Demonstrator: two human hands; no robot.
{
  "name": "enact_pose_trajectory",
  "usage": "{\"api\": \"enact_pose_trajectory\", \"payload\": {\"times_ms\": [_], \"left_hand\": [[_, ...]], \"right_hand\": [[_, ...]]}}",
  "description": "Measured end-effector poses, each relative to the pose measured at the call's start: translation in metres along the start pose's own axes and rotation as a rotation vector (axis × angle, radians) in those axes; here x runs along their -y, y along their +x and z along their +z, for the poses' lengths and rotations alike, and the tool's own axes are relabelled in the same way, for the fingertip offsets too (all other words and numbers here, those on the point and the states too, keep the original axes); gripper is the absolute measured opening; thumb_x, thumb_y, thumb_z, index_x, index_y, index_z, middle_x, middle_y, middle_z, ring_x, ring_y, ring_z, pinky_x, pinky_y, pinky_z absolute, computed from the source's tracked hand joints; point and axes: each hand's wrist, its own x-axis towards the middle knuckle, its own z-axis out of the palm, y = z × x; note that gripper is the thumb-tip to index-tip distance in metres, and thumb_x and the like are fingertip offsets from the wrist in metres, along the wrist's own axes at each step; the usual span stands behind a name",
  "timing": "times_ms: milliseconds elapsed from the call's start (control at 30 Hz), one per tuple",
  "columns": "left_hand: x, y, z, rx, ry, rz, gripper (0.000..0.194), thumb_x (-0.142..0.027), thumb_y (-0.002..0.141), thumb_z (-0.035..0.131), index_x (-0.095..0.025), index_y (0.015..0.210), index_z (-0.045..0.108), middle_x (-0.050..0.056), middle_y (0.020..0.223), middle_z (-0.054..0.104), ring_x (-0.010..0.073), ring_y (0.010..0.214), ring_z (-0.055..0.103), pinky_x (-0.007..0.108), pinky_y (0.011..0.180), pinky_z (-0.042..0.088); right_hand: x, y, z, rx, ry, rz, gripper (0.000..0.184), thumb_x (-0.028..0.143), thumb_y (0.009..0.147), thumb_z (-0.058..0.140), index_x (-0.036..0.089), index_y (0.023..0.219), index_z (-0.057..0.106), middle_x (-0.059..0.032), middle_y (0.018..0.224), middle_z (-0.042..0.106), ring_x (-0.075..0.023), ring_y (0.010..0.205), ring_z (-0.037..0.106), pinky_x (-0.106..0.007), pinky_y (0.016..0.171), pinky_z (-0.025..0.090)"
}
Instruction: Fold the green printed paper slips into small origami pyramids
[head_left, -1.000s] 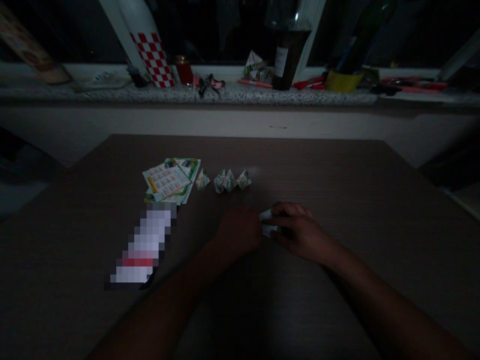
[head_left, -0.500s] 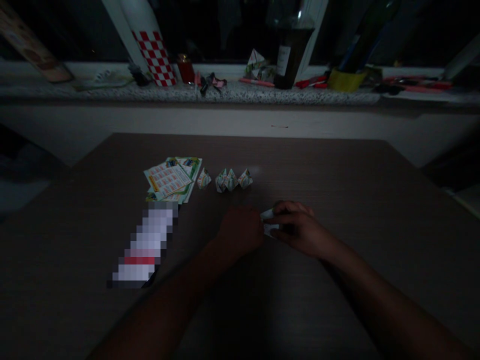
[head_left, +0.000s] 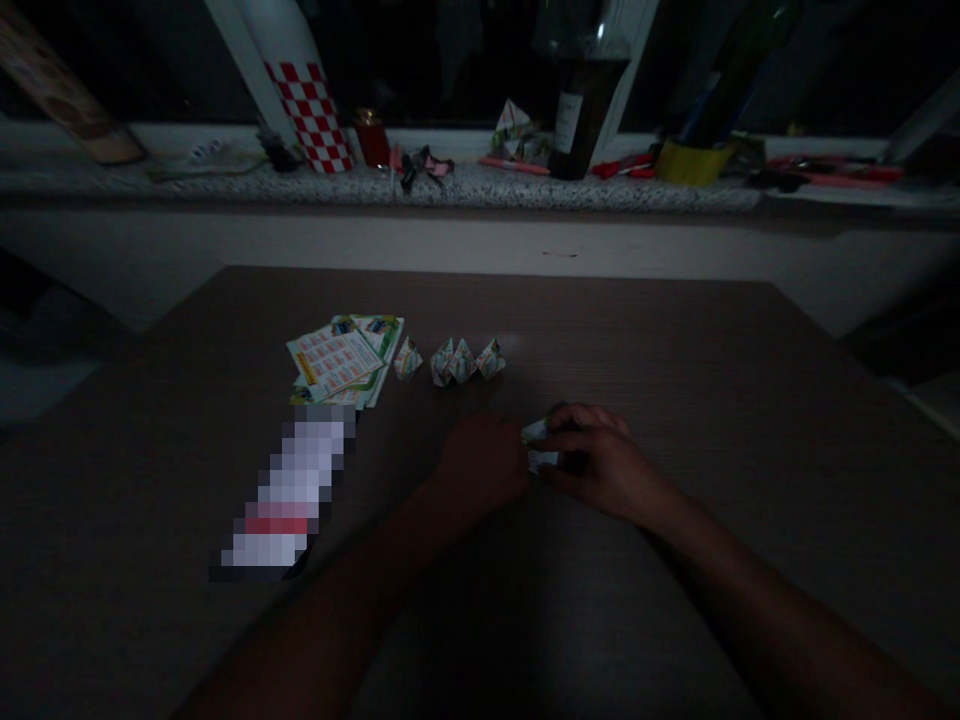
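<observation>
The scene is dim. A small piece of folded paper [head_left: 538,445] sits between my two hands, low over the brown table [head_left: 675,340]. My left hand [head_left: 484,462] is curled with its fingers closed on the paper's left side. Pinching the right side is my right hand [head_left: 600,455], fingers pressed together over the paper. Only a sliver of the paper shows. Several small folded paper shapes [head_left: 457,361] lie in a row just beyond my hands, and a stack of printed leaflets [head_left: 341,360] lies to their left.
A blurred-out flat object [head_left: 289,490] lies on the table at the left of my left forearm. Behind the table runs a speckled windowsill [head_left: 465,187] holding a dark bottle [head_left: 577,105], a red-and-white checkered item [head_left: 309,105], a yellow cup [head_left: 690,160] and small clutter.
Both hands stay on the folded paper, with only slight finger shifts. The view has nudged a little.
</observation>
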Motion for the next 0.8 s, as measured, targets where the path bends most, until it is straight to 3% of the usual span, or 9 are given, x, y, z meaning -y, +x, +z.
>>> {"api": "enact_pose_trajectory", "payload": {"times_ms": [300,667,800], "left_hand": [[0.0,0.0,-0.003,0.022,-0.02,-0.004,0.028,-0.03,0.084,0.043,-0.012,0.088,0.064,0.014,0.088,0.068,0.0299,0.081,0.066,0.042,0.071,0.052],[0.003,-0.001,-0.001,0.021,-0.042,-0.013,0.028,-0.03,0.085,0.042,-0.014,0.086,0.065,0.013,0.089,0.068,0.0274,0.08,0.065,0.039,0.071,0.051],[0.002,-0.002,-0.001,0.014,-0.041,0.003,0.032,-0.039,0.083,0.047,-0.013,0.087,0.065,0.013,0.089,0.067,0.028,0.081,0.065,0.039,0.072,0.052]], "right_hand": [[0.008,0.006,0.007,-0.085,-0.034,0.043,0.019,0.033,0.073,0.073,0.03,0.092,0.073,-0.003,0.101,0.065,-0.025,0.098,0.056,-0.043,0.087,0.033],[-0.007,0.004,0.0,-0.012,0.048,-0.037,0.025,0.027,0.076,0.072,0.034,0.1,0.072,-0.0031,0.104,0.064,-0.0238,0.101,0.057,-0.044,0.091,0.035],[-0.005,0.005,0.001,-0.014,0.063,-0.044,0.025,0.026,0.075,0.072,0.034,0.099,0.072,-0.0025,0.102,0.064,-0.0229,0.099,0.057,-0.043,0.09,0.036]]}}
